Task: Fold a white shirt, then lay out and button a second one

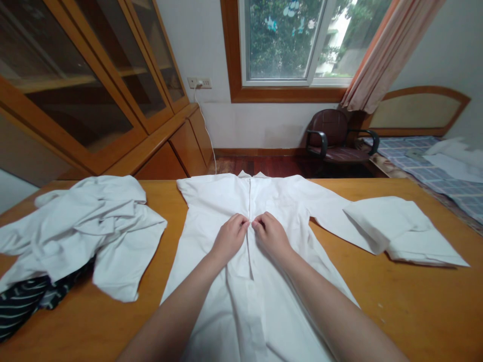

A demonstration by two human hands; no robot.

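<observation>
Left hand (231, 234), right hand (271, 234) knuckles-up, both pinching white button-front fabric shirt (211, 201) | 9 o'clock: crumpled white garment (90, 216) | 3 o'clock: folded white cloth (411, 234)

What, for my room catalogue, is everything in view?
Table: 1, yellow-brown, foreground
Spread shirt: 1, white, table's middle
Crumpled clothing: uncountable, white, table's left
Striped cloth: 1, mostly black, under crumpled clothing
Folded cloth: 1, white, table's right
Cabinet: 1, orange-brown, left
Wall: 1, white, behind
Floor: 1, red-brown, behind table
Socket plates: 2, whitish, wall
Cable: 1, white, below socket plates
Window: 1, brown-framed, wall
Curtain: 1, pink, window's right
Armchair: 1, maroon, below curtain
Bed: 1, blue-grey checked, far right
Loose fabric: uncountable, white, on bed
Forearms: 2, bare, over spread shirt
Left hand: 1, bare, pinching spread shirt
Right hand: 1, bare, pinching spread shirt
</observation>
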